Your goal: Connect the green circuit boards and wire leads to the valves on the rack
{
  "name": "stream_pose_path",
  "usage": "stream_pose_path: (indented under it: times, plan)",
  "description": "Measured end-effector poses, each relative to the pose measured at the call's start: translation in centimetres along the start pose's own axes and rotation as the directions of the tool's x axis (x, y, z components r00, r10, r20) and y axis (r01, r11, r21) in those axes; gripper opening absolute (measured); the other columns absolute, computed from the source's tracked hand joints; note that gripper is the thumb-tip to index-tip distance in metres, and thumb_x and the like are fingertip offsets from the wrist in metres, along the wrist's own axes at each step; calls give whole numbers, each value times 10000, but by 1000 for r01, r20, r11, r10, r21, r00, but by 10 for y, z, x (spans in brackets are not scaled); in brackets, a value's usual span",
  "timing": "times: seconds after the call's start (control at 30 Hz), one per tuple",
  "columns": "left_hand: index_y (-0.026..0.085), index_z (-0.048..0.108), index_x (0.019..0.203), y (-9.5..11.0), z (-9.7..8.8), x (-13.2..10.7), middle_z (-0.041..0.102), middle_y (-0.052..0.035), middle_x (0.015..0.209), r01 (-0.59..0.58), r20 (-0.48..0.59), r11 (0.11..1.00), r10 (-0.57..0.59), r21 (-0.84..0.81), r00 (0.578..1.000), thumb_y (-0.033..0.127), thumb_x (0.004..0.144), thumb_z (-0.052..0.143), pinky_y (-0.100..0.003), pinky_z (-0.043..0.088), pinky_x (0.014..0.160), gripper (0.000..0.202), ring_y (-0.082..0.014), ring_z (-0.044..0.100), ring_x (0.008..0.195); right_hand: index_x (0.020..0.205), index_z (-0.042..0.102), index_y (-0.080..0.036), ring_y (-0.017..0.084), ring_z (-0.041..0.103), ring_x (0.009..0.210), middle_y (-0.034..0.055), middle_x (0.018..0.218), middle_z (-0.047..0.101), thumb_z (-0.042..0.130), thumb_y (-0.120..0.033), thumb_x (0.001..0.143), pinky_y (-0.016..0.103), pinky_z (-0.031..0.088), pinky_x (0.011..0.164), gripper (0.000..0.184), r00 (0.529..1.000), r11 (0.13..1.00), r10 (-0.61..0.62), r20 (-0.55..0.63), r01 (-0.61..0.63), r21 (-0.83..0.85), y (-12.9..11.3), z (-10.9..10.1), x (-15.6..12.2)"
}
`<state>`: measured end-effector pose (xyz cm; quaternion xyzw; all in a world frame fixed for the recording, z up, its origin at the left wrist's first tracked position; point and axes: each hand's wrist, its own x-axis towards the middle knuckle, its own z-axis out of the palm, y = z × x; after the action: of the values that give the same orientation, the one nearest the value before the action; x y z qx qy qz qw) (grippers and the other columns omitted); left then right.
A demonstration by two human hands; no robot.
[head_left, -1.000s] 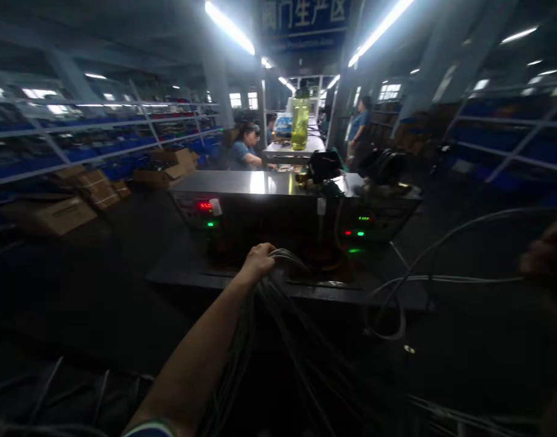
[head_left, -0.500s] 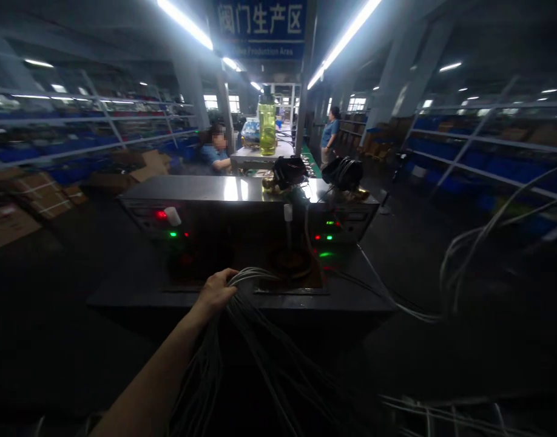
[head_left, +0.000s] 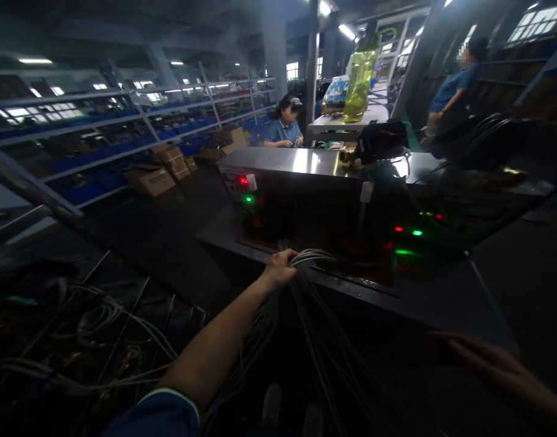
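Note:
My left hand (head_left: 280,270) is closed around a bundle of thin pale cables (head_left: 311,256) in front of the dark bench. One end of the bundle bends right, over the round recess (head_left: 358,246) in the bench top. The long ends hang down past the bench's front edge toward the floor. Low on the right, my right hand (head_left: 485,358) is dim and somewhat blurred, its fingers stretched out and nothing visible in them. It is apart from the cables.
Lit displays and lamps mark the bench's metal housing (head_left: 278,159). Black parts with brass fittings (head_left: 381,142) lie on it, with a yellow-green bottle (head_left: 361,82) behind. More cables (head_left: 108,315) fill a wire rack at left. One person (head_left: 284,128) sits behind; another (head_left: 455,91) stands right.
My view has swung left and tilted, so the bench sits farther right and the left rack shows. My right hand has come into view. The left hand keeps its hold on the cables.

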<state>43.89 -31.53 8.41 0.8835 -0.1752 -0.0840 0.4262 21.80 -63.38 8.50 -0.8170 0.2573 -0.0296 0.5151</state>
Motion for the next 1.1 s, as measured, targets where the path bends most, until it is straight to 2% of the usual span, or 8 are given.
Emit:
stream_pose_path:
  times: [0.1,0.2,0.3,0.43,0.53,0.73,0.9,1.1]
  plan:
    - [160,665,1002,-5,3,-4,709,-30,953,17,2,1000,-17,4,1000,81,656,581,-246,490,798,364,-176,637,915,997,681,-210,291,611,1035,118,1085,671,554,-472,765,406,459,958,372,972,995,-89,219,98,-28,21,82,8]
    - [157,661,1014,-7,4,-6,709,-36,958,-9,17,1000,9,-6,1000,85,665,566,-248,490,803,369,-174,641,918,1162,567,-148,283,560,1130,160,1216,591,508,-450,801,431,443,990,475,932,930,-300,205,333,-153,20,156,26]
    - [154,655,1028,-9,4,-5,708,-39,963,-75,44,997,75,-14,996,94,670,561,-250,493,809,375,-168,647,902,1221,502,-138,285,506,1185,173,1245,550,424,-384,862,483,410,1014,442,784,730,-613,98,610,-307,-7,214,53]
    - [138,649,1039,-16,2,-4,705,-61,975,-152,57,988,152,-10,987,108,690,552,-261,498,822,363,-178,649,902,1197,497,-87,329,486,1161,201,1191,560,415,-267,851,518,422,962,399,628,488,-769,122,700,-522,-48,262,77]
    - [126,643,1031,-28,8,-4,697,-84,1001,-181,46,983,181,-7,982,100,693,550,-279,496,849,352,-196,642,944,1111,545,-99,306,531,1049,185,1093,592,404,-159,798,462,460,894,348,631,482,-773,65,652,-585,-56,266,71]
    - [114,583,1080,-56,40,-12,663,-110,1058,-155,9,984,157,-93,988,81,678,536,-316,488,892,406,-215,624,980,882,587,-175,219,584,824,85,851,625,397,-191,781,358,474,768,216,644,709,-698,-313,560,-428,-85,225,61]
    - [157,530,1104,-70,65,-21,638,-86,1083,-122,30,974,130,-193,991,60,669,504,-317,489,881,447,-209,605,1001,835,628,-161,212,600,768,91,835,649,495,-311,713,336,459,739,235,861,820,-499,-98,433,-373,-163,230,101]
    - [140,468,1187,-67,68,-32,605,-115,1146,-32,158,981,62,-190,985,46,705,454,-332,445,959,491,-215,575,1070,882,635,-149,211,605,721,101,802,667,431,-393,724,332,449,693,355,860,876,-420,-289,302,-376,-166,214,118]
